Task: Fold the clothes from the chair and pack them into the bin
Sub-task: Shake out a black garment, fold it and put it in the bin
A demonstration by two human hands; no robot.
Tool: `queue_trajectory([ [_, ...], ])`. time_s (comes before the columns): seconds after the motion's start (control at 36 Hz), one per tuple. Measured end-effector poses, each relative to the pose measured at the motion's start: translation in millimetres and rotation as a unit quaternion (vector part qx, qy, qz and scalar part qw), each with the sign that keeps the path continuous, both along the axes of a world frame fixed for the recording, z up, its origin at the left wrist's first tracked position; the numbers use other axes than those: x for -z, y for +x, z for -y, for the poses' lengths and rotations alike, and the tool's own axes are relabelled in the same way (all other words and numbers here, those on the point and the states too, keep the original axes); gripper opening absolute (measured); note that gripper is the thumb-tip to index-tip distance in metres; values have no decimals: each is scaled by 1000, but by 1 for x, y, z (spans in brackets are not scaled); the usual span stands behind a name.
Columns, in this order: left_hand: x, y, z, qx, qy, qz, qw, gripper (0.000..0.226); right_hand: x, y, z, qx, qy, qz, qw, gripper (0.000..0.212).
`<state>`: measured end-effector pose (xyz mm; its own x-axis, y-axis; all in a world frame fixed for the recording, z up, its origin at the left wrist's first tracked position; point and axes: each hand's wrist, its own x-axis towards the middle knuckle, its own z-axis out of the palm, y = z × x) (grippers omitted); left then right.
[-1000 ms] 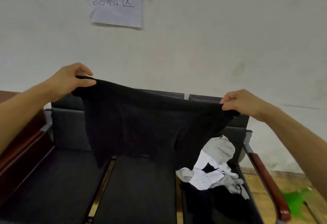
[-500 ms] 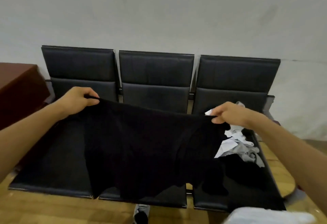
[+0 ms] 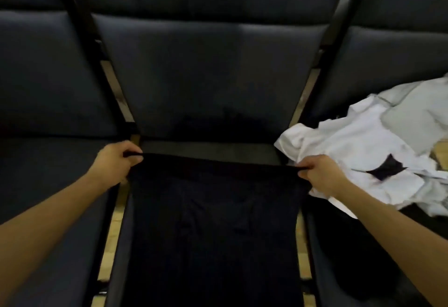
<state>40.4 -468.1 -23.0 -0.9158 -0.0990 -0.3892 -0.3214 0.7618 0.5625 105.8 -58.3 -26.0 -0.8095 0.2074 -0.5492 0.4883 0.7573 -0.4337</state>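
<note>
Garment (image 3: 213, 229), black, lies spread on the middle seat (image 3: 208, 146), reaching its front edge; your left hand (image 3: 114, 163) and right hand (image 3: 320, 175) pinch its far corners. Half a second ago you held it in the air. Folding not begun; white clothes (image 3: 363, 151) wait on the right seat; bin unseen.

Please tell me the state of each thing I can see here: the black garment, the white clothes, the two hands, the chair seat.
black garment: spread flat over the middle seat, top edge pulled taut.
left hand: pinches the garment's top left corner.
right hand: pinches the top right corner.
white clothes: crumpled, unfolded, on the right seat.
middle seat: mostly covered.
</note>
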Motion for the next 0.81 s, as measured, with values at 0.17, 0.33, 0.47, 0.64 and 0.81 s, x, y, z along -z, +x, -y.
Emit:
queue_trajectory([
  [0.17,45,-81,-2,27,-7,-33,999,10,52,-66,8,22,52,-47,997,19],
  [0.33,63,-109,0,76,-40,-25,996,17,69,-87,17,-4,84,-39,996,23],
  [0.47,70,-88,5,99,-48,2,994,27,72,-71,22,-34,92,-10,995,34],
  [0.64,72,-46,22,155,-53,-13,986,19,67,-33,24,-40,84,-2,996,20],
  [0.81,65,10,35,227,-65,-43,971,30,61,22,27,-82,90,-12,992,22],
])
